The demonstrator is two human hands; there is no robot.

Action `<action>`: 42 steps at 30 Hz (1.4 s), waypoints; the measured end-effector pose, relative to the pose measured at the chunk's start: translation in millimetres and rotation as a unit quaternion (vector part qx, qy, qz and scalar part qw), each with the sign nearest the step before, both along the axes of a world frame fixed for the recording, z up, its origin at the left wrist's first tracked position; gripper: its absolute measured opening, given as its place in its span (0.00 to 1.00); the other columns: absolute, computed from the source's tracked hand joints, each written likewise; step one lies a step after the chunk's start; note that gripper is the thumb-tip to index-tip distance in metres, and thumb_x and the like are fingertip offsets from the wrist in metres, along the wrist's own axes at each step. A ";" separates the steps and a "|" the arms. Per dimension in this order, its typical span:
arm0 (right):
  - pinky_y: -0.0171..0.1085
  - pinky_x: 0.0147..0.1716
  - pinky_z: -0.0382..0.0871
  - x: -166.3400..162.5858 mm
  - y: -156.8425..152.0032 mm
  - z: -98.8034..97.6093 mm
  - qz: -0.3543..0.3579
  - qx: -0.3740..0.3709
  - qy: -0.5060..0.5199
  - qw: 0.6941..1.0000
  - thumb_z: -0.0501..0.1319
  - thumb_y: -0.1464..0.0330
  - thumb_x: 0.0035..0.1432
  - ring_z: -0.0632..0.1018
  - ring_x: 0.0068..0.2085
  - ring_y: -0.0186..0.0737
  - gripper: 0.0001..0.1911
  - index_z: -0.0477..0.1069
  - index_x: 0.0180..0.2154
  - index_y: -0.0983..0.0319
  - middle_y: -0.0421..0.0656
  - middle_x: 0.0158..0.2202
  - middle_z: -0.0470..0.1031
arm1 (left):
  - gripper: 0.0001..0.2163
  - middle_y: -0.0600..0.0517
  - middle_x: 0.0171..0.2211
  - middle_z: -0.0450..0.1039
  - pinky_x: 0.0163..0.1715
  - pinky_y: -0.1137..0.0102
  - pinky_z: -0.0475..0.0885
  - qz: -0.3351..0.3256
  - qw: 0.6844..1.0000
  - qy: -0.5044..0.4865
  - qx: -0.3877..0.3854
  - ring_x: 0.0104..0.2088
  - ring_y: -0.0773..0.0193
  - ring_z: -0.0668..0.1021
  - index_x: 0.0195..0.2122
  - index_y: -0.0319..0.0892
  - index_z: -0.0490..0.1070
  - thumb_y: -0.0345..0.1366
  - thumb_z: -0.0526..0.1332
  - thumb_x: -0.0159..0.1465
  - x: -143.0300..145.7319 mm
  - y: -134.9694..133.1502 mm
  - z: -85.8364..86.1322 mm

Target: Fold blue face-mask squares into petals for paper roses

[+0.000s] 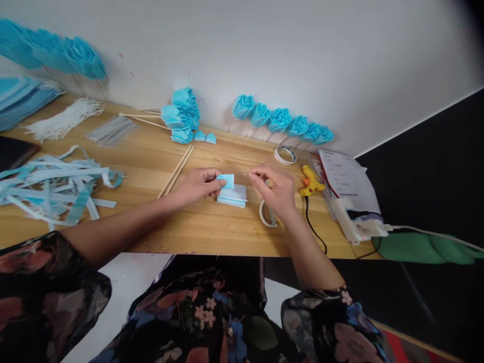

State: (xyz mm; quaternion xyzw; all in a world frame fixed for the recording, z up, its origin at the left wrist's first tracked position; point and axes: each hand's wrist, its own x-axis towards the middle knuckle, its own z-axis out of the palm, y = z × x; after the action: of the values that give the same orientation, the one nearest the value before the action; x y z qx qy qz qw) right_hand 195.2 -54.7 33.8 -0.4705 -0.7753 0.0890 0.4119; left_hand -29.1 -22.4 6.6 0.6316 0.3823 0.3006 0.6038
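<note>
My left hand pinches a small blue piece of non-woven fabric between thumb and fingers. Just below it lies a stack of cut pale blue and white pieces. To the right, my right hand hovers with thumb and index finger pressed together; a tiny pale tip shows between them, too small to name. Under that hand, a white ring-shaped thing rests partly hidden on the wooden table. Two thin wooden sticks lie beside my left hand.
Blue fabric flowers on sticks lean against the wall, with more bunched flowers left of them. A tape roll, yellow glue gun and white power strip sit at right. Cut strips heap at left.
</note>
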 end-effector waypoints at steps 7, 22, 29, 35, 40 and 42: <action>0.43 0.38 0.71 -16.2 9.8 -16.2 0.084 0.132 -0.067 0.985 0.61 0.70 0.64 0.77 0.37 0.41 0.07 0.78 0.41 0.55 0.42 0.35 0.80 | 0.11 0.55 0.20 0.70 0.21 0.76 0.62 -0.014 0.999 -0.024 -0.021 0.20 0.72 0.69 0.26 0.40 0.68 0.40 0.62 0.61 -1.1 -0.6 2.8; 0.43 0.36 0.71 -19.9 5.5 -28.8 0.040 0.156 -0.102 0.982 0.60 0.70 0.65 0.77 0.36 0.41 0.08 0.78 0.40 0.53 0.42 0.34 0.79 | 0.10 0.55 0.19 0.70 0.20 0.76 0.63 -0.027 1.000 -0.012 -0.007 0.20 0.72 0.70 0.27 0.41 0.68 0.39 0.62 0.63 0.3 1.2 -1.5; 0.42 0.36 0.70 -19.9 5.2 -30.3 0.053 0.157 -0.095 0.981 0.61 0.71 0.64 0.77 0.36 0.40 0.08 0.77 0.42 0.53 0.41 0.35 0.80 | 0.10 0.54 0.20 0.71 0.21 0.76 0.62 -0.017 1.000 -0.010 -0.015 0.20 0.72 0.70 0.26 0.40 0.68 0.38 0.62 0.63 -0.2 1.1 -1.5; 0.43 0.37 0.69 -20.1 5.2 -31.8 0.059 0.126 -0.098 0.985 0.61 0.71 0.65 0.77 0.37 0.40 0.08 0.78 0.41 0.54 0.41 0.35 0.80 | 0.11 0.54 0.20 0.71 0.21 0.77 0.62 -0.018 1.000 -0.020 -0.012 0.20 0.73 0.70 0.25 0.40 0.68 0.39 0.62 0.63 -0.6 2.1 -2.0; 0.41 0.37 0.70 -20.3 6.2 -33.6 0.063 0.148 -0.107 0.981 0.61 0.72 0.65 0.77 0.37 0.40 0.09 0.77 0.42 0.55 0.42 0.36 0.80 | 0.10 0.55 0.20 0.71 0.21 0.77 0.63 -0.014 0.999 -0.038 -0.035 0.20 0.73 0.70 0.26 0.40 0.67 0.35 0.61 0.63 0.1 0.6 1.8; 0.41 0.37 0.70 -20.7 6.9 -33.5 0.068 0.151 -0.109 0.980 0.61 0.73 0.64 0.77 0.37 0.40 0.09 0.77 0.43 0.56 0.42 0.36 0.80 | 0.10 0.55 0.20 0.70 0.20 0.78 0.62 -0.010 0.998 -0.046 -0.041 0.19 0.74 0.69 0.25 0.39 0.67 0.35 0.61 0.63 0.5 0.3 1.7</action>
State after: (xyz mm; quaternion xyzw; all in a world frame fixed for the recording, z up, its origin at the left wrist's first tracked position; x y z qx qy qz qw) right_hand 174.6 -47.8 0.2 -0.3561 -0.8500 -0.0530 0.3845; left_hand -28.6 -22.1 8.3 0.5951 0.3598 0.3076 0.6494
